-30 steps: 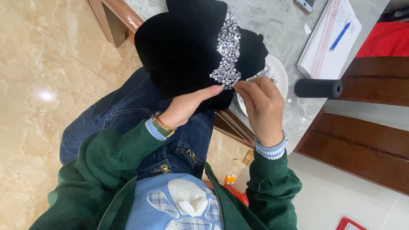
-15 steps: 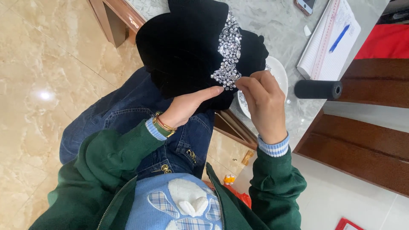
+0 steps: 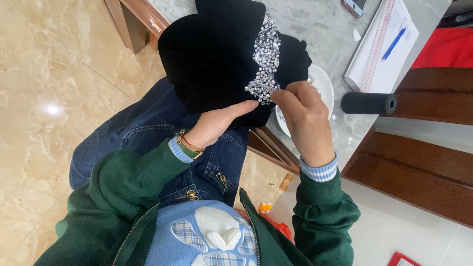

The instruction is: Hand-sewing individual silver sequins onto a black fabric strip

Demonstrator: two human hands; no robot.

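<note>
The black velvet cloth [image 3: 217,54] with its strip of silver rhinestone trim [image 3: 264,64] lay over the near edge of the grey marble table [image 3: 320,29] and the person's lap. The left hand [image 3: 217,125] pressed flat against the cloth, fingers together, its forefinger touching the trim's near end. The right hand [image 3: 303,118] pinched its fingers at that same end, just beside a white dish [image 3: 322,81].

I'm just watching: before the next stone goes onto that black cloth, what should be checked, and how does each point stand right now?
1. Black velvet cloth held steady: ok, the left hand presses its lower edge.
2. Right hand at the working spot: ok, its fingertips pinch at the lower tip of the rhinestone band.
3. Needle or stone in the right fingers: cannot tell, too small to see.
4. Supply within reach: ok, the white dish sits just behind the right hand on the marble tabletop.
5. Black roll secure: not ok, it lies at the tabletop's edge.
</note>
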